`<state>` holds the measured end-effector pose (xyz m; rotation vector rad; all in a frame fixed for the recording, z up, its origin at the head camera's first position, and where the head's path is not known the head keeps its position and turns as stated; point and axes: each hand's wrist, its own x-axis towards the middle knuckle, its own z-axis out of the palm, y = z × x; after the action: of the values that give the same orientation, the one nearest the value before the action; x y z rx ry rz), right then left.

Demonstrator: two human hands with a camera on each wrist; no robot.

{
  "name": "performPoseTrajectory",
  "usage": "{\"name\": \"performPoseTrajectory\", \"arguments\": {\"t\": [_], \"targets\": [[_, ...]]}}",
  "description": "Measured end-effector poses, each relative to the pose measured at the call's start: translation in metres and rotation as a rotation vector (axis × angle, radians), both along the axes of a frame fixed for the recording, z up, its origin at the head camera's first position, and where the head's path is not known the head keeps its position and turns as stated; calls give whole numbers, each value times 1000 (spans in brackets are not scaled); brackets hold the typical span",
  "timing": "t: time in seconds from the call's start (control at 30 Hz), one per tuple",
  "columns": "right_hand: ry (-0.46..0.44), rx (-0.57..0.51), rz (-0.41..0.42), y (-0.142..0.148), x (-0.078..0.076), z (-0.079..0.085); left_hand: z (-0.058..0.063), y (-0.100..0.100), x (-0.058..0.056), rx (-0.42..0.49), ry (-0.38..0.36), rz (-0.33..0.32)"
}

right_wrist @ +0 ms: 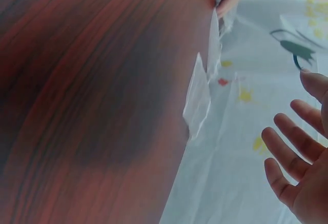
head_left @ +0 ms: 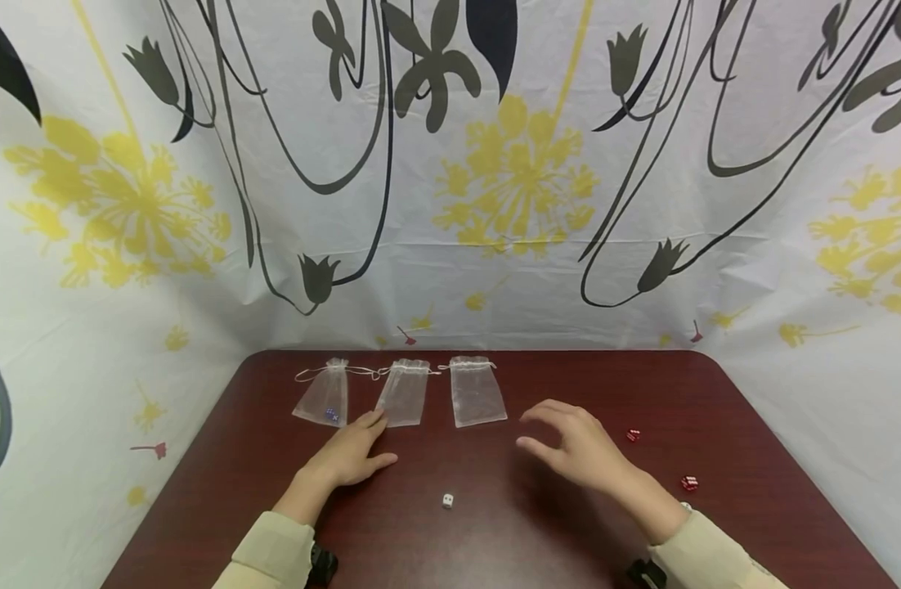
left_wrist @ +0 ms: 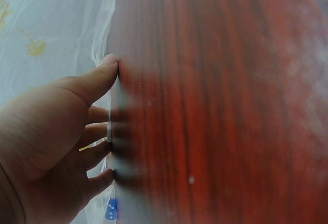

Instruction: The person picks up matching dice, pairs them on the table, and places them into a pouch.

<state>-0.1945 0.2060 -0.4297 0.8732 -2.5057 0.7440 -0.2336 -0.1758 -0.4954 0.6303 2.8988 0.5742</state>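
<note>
Three sheer white drawstring pouches lie in a row near the table's far edge. In the left pouch (head_left: 325, 397) are blue dice (head_left: 332, 415). My left hand (head_left: 347, 454) has its fingers stretched out, and their tips touch the lower left corner of the middle pouch (head_left: 408, 393). The right pouch (head_left: 477, 393) lies flat, nearest to my right hand (head_left: 579, 446). That hand hovers above the table with its fingers spread and slightly bent, holding nothing. A white die (head_left: 447, 501) sits on the table between both hands.
Red dice (head_left: 633, 435) lie to the right of my right hand, with more red dice (head_left: 689, 483) closer to me by the right forearm. Part of a white thing shows beside the right sleeve. A patterned curtain (head_left: 524, 303) hangs behind the dark red table (head_left: 392, 540).
</note>
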Motion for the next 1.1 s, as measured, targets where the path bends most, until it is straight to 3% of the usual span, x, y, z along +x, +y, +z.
{"name": "performPoseTrajectory", "arguments": {"t": [0.67, 1.1], "targets": [[156, -54, -103, 103, 14, 4, -5, -2, 1, -4, -7, -1], [166, -89, -359, 187, 32, -8, 0, -1, 1, 22, -13, 0]]}}
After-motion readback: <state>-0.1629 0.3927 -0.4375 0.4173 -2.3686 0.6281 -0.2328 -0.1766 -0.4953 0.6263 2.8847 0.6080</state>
